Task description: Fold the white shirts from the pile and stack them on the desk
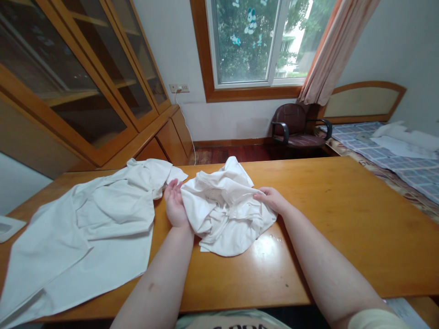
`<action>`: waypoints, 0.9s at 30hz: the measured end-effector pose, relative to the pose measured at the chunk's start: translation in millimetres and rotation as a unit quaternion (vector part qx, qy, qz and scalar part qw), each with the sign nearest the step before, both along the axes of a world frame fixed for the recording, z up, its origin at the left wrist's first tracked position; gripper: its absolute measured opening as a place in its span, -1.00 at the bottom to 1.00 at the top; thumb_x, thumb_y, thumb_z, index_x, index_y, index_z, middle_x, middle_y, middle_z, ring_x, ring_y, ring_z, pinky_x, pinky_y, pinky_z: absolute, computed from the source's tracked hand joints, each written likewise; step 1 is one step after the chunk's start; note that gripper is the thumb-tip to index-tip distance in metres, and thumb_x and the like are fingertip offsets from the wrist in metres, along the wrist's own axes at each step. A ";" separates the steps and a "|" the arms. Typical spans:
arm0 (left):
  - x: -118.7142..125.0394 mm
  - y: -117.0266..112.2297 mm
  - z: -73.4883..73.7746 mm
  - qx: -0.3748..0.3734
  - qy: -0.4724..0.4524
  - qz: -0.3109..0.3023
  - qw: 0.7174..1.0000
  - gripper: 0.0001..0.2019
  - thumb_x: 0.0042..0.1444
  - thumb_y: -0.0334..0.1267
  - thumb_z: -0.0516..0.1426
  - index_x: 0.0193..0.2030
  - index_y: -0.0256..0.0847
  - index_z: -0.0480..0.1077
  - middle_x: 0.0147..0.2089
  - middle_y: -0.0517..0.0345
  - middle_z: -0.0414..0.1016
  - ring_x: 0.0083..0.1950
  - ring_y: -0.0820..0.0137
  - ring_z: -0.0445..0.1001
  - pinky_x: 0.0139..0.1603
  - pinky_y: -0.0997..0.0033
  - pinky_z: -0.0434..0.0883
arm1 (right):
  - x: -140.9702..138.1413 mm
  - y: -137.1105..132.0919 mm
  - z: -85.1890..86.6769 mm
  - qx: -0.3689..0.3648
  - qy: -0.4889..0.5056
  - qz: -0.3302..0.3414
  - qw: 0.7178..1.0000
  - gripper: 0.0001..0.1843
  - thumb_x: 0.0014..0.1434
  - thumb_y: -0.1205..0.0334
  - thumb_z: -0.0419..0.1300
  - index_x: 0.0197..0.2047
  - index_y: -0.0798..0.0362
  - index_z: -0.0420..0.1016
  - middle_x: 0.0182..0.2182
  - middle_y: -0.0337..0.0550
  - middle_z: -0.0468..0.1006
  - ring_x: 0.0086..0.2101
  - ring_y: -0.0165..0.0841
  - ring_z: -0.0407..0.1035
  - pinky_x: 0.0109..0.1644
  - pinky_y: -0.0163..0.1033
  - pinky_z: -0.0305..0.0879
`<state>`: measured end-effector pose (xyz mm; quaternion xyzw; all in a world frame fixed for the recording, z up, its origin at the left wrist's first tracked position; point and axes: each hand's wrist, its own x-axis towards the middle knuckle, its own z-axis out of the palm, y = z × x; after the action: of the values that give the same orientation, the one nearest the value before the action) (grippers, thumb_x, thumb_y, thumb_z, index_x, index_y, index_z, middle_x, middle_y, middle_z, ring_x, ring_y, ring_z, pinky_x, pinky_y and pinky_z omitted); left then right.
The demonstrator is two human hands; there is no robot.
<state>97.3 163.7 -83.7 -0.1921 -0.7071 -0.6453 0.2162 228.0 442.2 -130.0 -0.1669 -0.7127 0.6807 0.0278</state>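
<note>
A crumpled white garment [226, 205] lies bunched on the wooden table in front of me, its folds hiding its exact shape. At its left edge my left hand [174, 204] is palm inward with the fingers stretched out, touching the fabric. My right hand [270, 199] pinches the garment's right edge between thumb and fingers. A second white garment [113, 219], larger and loosely spread with wrinkles, covers the left part of the table. Its upper right end comes close to my left fingertips.
The wooden table [343, 219] stretches to my right. A white object [10, 228] sits at its far left. Beyond stand a glass-door cabinet [103, 82], a window [247, 41], a dark armchair [295, 125] and a bed [391, 146]. A white cord [187, 123] hangs from the wall socket.
</note>
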 end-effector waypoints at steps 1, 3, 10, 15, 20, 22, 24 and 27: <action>-1.4 -5.1 2.6 0.038 0.042 0.043 0.997 -0.56 0.26 -0.05 -0.22 0.15 -0.17 0.19 0.15 -0.04 0.33 0.14 0.26 0.35 0.09 0.19 0.33 | 0.1 -0.7 0.0 -0.010 0.004 -0.001 1.000 -0.68 -0.16 0.01 0.36 -0.43 0.08 0.53 -0.53 -0.23 0.52 -0.51 -0.37 0.36 -0.43 -0.31 0.22; 3.2 -15.1 9.6 0.024 0.157 0.115 0.981 -0.52 0.15 0.03 -0.10 0.14 -0.14 0.21 0.24 -0.05 0.23 0.27 0.18 0.20 0.22 0.07 0.19 | 0.7 -3.0 1.2 -0.029 0.011 0.003 1.000 -0.68 -0.17 0.02 0.37 -0.42 0.08 0.54 -0.52 -0.23 0.52 -0.50 -0.37 0.36 -0.41 -0.31 0.24; 43.1 -2.8 21.9 -0.399 0.296 -0.145 0.855 -0.61 0.11 -0.26 0.05 0.11 -0.03 0.34 0.22 0.03 0.31 0.09 0.25 0.40 0.07 0.20 0.32 | 5.1 -13.7 13.7 -0.020 -0.014 0.035 0.999 -0.66 -0.20 -0.01 0.38 -0.46 0.10 0.53 -0.57 -0.23 0.49 -0.54 -0.39 0.33 -0.45 -0.32 0.20; 42.2 18.4 13.7 -0.545 0.219 -0.120 0.800 -0.40 0.12 -0.33 0.05 0.33 -0.01 0.07 0.37 0.07 0.08 0.05 0.21 0.39 0.02 0.18 0.33 | 5.9 -19.7 17.6 -0.032 -0.021 0.068 0.997 -0.55 -0.17 -0.14 0.33 -0.54 0.14 0.48 -0.62 -0.26 0.43 -0.57 -0.45 0.27 -0.47 -0.35 0.15; 39.6 18.2 11.9 -0.563 0.184 -0.128 0.795 -0.32 0.08 -0.28 0.13 0.34 0.03 0.02 0.29 0.09 0.20 0.08 0.21 0.36 0.05 0.22 0.30 | 9.9 -30.8 21.2 -0.056 -0.050 0.159 0.984 -0.56 -0.12 -0.13 0.32 -0.47 0.14 0.48 -0.59 -0.28 0.44 -0.55 -0.45 0.28 -0.46 -0.36 0.16; 39.7 18.2 11.8 -0.561 0.176 -0.135 0.798 -0.40 0.09 -0.25 0.14 0.29 0.08 0.13 0.19 0.11 0.31 0.03 0.22 0.38 0.01 0.22 0.32 | 10.7 -34.9 21.0 -0.032 -0.050 0.215 0.975 -0.59 -0.12 -0.06 0.34 -0.37 0.13 0.52 -0.51 -0.28 0.49 -0.49 -0.41 0.33 -0.41 -0.35 0.21; 39.1 18.7 11.0 -0.553 0.163 -0.135 0.806 -0.55 0.12 -0.23 0.12 0.18 0.08 0.29 0.07 0.11 0.39 -0.04 0.25 0.40 -0.06 0.25 0.33 | 10.0 -37.1 19.8 -0.001 -0.036 0.254 0.967 -0.57 -0.14 0.00 0.37 -0.26 0.12 0.54 -0.41 -0.26 0.53 -0.39 -0.36 0.38 -0.30 -0.31 0.27; 36.4 19.2 9.2 -0.532 0.141 -0.125 0.826 -0.78 0.17 -0.22 0.08 -0.08 0.02 0.48 -0.09 0.11 0.45 -0.12 0.29 0.42 -0.13 0.30 0.34 | 7.5 -35.6 19.0 0.047 -0.016 0.262 0.964 -0.48 -0.19 0.05 0.41 -0.14 0.10 0.52 -0.30 -0.23 0.56 -0.28 -0.28 0.41 -0.17 -0.26 0.30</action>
<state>133.7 182.9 -74.5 -0.4528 -0.8725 -0.1568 0.0959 235.5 406.5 -111.0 0.0159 -0.7631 0.6272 -0.1551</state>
